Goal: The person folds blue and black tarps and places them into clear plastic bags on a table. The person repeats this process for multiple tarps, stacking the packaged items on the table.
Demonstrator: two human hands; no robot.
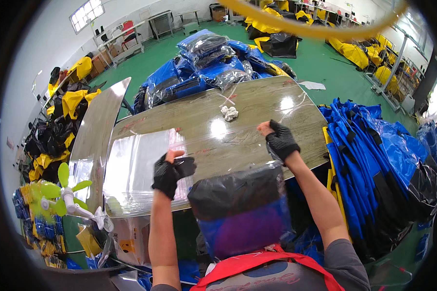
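While held, clear bag (228,145) between left hand (170,172), right hand (280,141).

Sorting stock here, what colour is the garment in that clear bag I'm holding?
Black above, blue below; the bagged garment shows in the head view.

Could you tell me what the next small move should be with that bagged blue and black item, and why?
Probably draw the bag's open end further up and flatten it. Both gloved hands, left hand and right hand, pinch the top of the clear plastic bag, stretched above the table. The folded blue and black item already sits low inside, with the mouth not yet closed.
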